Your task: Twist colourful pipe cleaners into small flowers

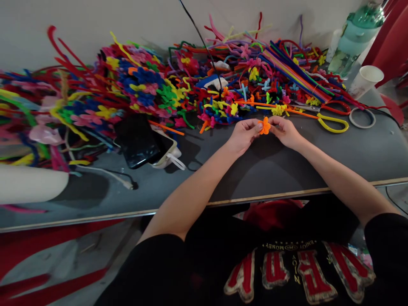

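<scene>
An orange pipe-cleaner flower [264, 126] is held up between my two hands, just above the grey table. My left hand [244, 134] pinches its left side between thumb and fingers. My right hand [285, 131] is closed at the flower's right edge, its fingertips pressed together there. Behind my hands lies a heap of small pipe-cleaner flowers [219, 111] in many colours. A long orange pipe cleaner [301, 113] stretches across the table behind my right hand, by a yellow flower [278, 109].
Scissors with a yellow handle [333, 124] and a roll of tape [362, 118] lie at right. A paper cup [366, 80] and a green bottle [358, 40] stand behind them. Phones [135, 142], a cable [105, 173] and a white cylinder [30, 185] are at left.
</scene>
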`<state>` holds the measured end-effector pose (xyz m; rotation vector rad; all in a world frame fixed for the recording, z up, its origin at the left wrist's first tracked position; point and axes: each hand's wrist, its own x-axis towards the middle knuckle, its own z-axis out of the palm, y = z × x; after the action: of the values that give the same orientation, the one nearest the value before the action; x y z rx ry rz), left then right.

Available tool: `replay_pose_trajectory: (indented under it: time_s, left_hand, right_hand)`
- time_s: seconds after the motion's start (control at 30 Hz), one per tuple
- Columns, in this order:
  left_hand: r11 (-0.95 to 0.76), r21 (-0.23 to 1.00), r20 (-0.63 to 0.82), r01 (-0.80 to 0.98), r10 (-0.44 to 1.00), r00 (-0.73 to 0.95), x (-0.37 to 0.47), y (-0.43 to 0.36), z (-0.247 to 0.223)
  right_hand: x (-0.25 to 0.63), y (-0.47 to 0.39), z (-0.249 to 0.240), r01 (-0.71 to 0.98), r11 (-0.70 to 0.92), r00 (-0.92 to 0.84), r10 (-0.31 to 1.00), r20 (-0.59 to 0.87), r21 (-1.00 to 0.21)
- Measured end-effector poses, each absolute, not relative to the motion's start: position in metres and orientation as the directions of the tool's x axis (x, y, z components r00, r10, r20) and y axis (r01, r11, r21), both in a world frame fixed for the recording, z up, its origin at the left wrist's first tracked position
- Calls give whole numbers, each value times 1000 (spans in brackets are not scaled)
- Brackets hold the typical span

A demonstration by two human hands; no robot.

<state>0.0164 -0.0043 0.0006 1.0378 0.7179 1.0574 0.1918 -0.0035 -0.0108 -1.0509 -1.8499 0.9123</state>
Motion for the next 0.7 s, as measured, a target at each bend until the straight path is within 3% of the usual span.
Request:
replay_pose_trajectory:
  time_s: [0.13, 0.3, 0.4, 0.53, 0.7]
  left_hand:
    - [21, 950, 61, -311, 966, 251, 18, -6, 3]
    - [-124, 961, 164, -247, 975, 149, 21, -11, 10]
    - [-159, 973, 184, -170, 972, 145, 21, -9, 9]
    - [-212, 974, 222, -77, 961, 166, 19, -4, 0]
    - [-223, 975, 214, 16, 953, 214, 18, -4, -6]
  right_hand:
    - [193, -6, -9, 299, 364, -261, 920, 291, -882]
    - [199, -15, 1, 363, 449, -118, 891, 438, -816]
    - [204, -19, 6, 477, 516, -205, 852, 481, -711]
    - [203, -18, 6, 626, 531, -356, 846, 396, -570]
    - [201, -15, 5, 701, 508, -385, 860, 335, -500]
